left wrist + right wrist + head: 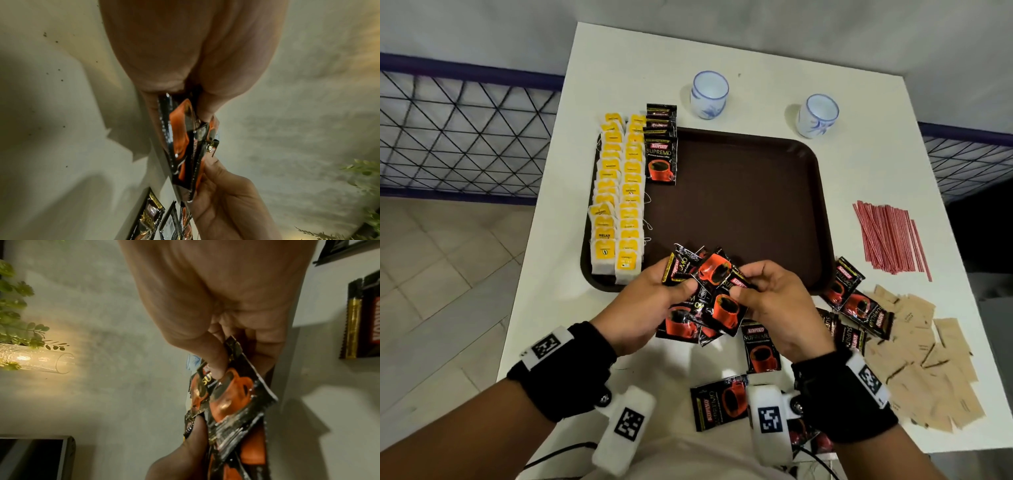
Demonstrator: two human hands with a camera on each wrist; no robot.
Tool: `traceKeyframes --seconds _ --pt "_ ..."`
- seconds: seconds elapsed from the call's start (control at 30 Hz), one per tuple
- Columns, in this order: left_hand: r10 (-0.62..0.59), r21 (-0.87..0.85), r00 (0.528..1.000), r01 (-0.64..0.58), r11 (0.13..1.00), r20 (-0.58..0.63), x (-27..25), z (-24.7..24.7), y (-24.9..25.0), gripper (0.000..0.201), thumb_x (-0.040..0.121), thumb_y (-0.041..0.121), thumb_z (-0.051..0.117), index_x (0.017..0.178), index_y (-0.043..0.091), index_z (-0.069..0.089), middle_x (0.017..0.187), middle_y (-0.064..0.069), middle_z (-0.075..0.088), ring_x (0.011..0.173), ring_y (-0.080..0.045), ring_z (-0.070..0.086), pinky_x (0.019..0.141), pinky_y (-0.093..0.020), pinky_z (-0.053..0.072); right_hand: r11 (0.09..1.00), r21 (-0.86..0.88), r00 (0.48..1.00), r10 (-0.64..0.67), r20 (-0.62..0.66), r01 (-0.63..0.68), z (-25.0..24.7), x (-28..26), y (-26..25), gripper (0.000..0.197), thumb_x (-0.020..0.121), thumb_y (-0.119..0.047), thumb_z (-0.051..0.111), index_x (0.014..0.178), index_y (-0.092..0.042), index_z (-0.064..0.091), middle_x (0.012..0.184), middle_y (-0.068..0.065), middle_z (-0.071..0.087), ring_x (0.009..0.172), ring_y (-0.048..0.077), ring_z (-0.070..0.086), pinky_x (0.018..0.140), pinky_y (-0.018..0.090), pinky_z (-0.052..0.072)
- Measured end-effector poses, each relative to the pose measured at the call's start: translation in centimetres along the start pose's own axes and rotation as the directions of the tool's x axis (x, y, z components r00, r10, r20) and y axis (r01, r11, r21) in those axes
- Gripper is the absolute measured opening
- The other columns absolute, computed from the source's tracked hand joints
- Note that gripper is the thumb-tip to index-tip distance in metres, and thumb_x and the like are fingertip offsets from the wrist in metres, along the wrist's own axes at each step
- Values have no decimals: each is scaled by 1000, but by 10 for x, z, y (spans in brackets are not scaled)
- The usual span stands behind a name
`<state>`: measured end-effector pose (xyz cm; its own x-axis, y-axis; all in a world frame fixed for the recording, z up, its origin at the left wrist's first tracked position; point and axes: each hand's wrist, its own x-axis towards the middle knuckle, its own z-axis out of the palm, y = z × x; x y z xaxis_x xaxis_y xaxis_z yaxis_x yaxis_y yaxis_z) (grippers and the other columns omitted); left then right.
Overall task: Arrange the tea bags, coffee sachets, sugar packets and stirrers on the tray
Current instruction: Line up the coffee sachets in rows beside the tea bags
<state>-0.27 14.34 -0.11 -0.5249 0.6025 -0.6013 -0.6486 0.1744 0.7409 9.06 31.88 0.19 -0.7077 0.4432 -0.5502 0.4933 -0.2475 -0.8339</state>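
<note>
A dark brown tray [750,192] lies on the white table. Two rows of yellow tea bags [616,192] fill its left side, with a short row of coffee sachets [661,150] beside them. Over the tray's near edge my left hand [654,301] grips a fanned bunch of black-and-red coffee sachets [709,294]. My right hand [767,301] pinches sachets in that same bunch. The wrist views show the bunch [185,146] [232,399] held between both hands. More sachets [856,301] lie loose at the right and near me.
Red stirrers [890,236] lie in a pile right of the tray. Brown sugar packets [928,353] spread at the near right. Two white cups [709,94] [817,114] stand behind the tray. A wire-mesh railing [465,130] runs along the left.
</note>
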Motion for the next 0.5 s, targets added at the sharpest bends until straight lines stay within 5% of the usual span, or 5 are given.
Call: traceKeyframes --seconds 0.17,0.27,0.37,0.43,0.5 --pt "4 -67 994 -12 998 -111 3 -5 3 30 101 8 55 130 17 60 119 -8 73 112 -27 70 96 -46 55 997 26 997 -78 21 77 1 -5 -10 26 84 14 65 94 -10 63 82 4 71 81 21 68 77 41 56" --pt "18 -26 990 -22 999 -143 6 -9 5 27 99 7 57 121 21 64 112 -2 75 108 -23 71 97 -46 56 973 100 977 -200 -77 207 -19 -8 -27 28 84 16 63 93 -11 61 85 8 68 84 26 66 80 44 55" --pt "32 41 997 -29 999 -67 5 -8 8 44 97 -1 57 127 31 61 112 -4 74 103 -23 73 88 -41 60 863 -174 855 -499 -143 475 -29 -12 -44 33 83 13 67 92 -19 62 89 -3 67 86 14 66 76 29 56" --pt "45 73 999 -44 996 -18 5 -5 9 57 95 -6 56 131 39 56 114 -5 73 104 -25 72 86 -42 59 729 -342 768 -640 -32 593 -17 -14 -45 39 83 13 68 92 -24 61 89 -14 67 85 4 66 77 18 52" --pt "41 64 999 -41 997 -5 4 -1 12 57 95 -8 54 126 39 60 115 -7 72 105 -30 71 88 -46 58 529 -500 678 -715 172 685 -4 -16 -35 34 84 11 64 95 -21 65 96 -11 66 92 5 65 83 17 50"
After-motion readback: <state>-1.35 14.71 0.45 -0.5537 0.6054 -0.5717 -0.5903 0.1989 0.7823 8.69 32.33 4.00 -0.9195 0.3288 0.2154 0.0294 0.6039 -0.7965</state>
